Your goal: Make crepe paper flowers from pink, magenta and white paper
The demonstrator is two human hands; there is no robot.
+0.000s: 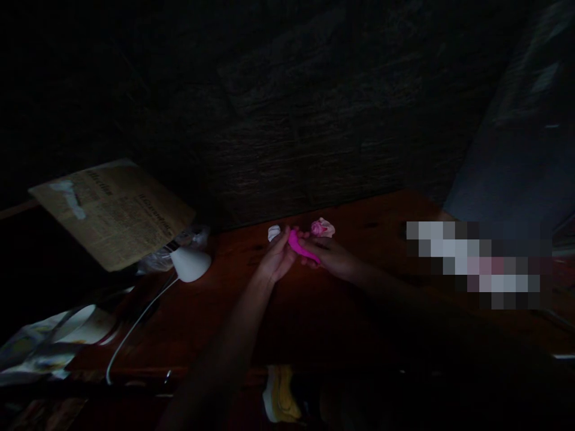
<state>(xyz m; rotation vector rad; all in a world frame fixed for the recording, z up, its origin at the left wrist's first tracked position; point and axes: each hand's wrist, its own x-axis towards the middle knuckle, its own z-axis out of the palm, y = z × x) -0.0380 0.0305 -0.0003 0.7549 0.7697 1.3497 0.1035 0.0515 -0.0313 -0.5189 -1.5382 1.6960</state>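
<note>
A bright pink, smooth, bent piece of what looks like modelling clay is held between both hands above the wooden table. My left hand cups its upper left end, with the thumb alongside. From the right, my right hand grips its lower part, the fingers partly hidden beneath. Just beyond the hands lies a pink lump in a pale, crumpled wrapping. A small white lump sits behind my left hand. Dim light hides the finer detail.
The reddish wooden table meets a dark wall. On the left stand a white cone-shaped lamp head with a cable and a printed cardboard piece. A white cup lies nearer. Below the edge is a yellow shoe.
</note>
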